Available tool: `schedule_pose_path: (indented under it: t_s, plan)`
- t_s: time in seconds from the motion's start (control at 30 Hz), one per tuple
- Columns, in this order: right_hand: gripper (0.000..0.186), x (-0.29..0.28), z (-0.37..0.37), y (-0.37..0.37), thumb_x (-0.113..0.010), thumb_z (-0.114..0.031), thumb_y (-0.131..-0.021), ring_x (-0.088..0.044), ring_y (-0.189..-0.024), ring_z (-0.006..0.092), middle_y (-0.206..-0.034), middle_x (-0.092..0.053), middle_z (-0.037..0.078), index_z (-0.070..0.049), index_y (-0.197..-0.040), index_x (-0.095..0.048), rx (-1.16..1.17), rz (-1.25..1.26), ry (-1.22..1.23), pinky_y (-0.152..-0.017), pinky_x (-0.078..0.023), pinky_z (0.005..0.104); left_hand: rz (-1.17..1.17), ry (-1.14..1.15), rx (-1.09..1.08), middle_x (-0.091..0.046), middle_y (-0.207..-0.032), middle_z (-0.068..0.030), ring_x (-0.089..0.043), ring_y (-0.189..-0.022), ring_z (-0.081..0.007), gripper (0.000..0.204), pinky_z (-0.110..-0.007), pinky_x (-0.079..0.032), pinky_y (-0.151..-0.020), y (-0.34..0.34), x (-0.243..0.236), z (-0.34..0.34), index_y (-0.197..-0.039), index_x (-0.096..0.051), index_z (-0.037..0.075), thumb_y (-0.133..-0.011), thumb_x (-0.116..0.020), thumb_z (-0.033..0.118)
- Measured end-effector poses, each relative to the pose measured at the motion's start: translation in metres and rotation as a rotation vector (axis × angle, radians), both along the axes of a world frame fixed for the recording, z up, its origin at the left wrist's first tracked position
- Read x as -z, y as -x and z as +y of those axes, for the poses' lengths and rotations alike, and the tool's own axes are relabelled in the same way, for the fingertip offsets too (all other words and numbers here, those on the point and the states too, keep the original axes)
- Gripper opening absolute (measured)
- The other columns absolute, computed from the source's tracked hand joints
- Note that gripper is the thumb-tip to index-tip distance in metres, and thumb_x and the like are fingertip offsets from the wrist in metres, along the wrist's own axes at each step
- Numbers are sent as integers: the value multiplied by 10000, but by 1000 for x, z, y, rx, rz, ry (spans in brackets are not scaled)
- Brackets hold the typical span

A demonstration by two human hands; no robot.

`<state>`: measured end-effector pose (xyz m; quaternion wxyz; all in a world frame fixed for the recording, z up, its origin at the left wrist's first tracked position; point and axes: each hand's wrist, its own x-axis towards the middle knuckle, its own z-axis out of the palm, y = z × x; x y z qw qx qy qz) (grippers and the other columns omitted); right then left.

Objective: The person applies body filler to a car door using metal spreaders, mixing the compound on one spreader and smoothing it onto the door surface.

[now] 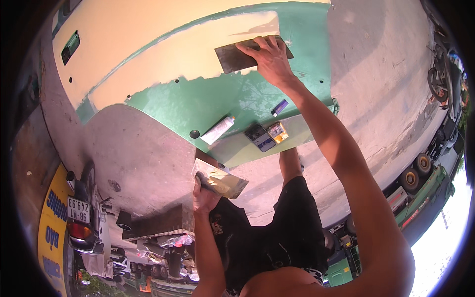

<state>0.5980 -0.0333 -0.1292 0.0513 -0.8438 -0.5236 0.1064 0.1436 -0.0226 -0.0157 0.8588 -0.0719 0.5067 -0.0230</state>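
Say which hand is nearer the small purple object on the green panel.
Right. The right hand is just beyond the purple object, gripping a dark plate against the panel; the left hand is farther off, toward the body and to its left, holding a shiny plate.

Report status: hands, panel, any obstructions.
Right hand on dark flat rectangular spreader, at green panel partly coated cream. Left hand holding shiny flat rectangular plate. White tube, small purple object on bare green, clear of spreader.
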Motion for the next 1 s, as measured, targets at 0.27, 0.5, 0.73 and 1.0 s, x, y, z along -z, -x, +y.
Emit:
schedule_pose_path:
  t_s: [0.27,0.5,0.73,1.0]
  plan:
    - [627,37,101,-12,-576,-56,-875,-428,-1164,281,-1243,-512,17,-410,-1392,-554,37,-91,-70,-961,-376,603,29,10,-55,-407,-1522,-102,-402,-1386,-316,809,-514,-358,-1117,8,-2,-1,-1538,-294,138,-955,-449,677]
    - [575,23,86,6,-537,-32,-854,-432,-1304,408,-1440,-489,175,-262,-1377,-595,7,119,3,-1048,-331,597,49,24,-68,-392,-1535,-111,-407,-1383,-313,826,-515,-354,-1122,15,1,-3,-1538,-287,120,-953,-450,680]
    - [644,16,2,69,-620,-78,-862,-449,-1123,264,-1202,-517,10,-423,-1399,-537,-5,49,190,-867,-403,564,13,-38,-127,-456,-1489,-99,-432,-1369,-280,772,-476,-350,-1133,-13,-3,-2,-1507,-347,92,-975,-456,640]
    - [385,-90,-24,71,-639,-228,-967,-510,-1003,200,-1125,-540,43,-76,-1316,-583,732,1285,-342,-917,-433,343,-1,-504,-190,-486,-1446,-89,-485,-1324,-247,655,-448,-401,-1108,-162,-10,55,-1486,-353,65,-1033,-433,532]
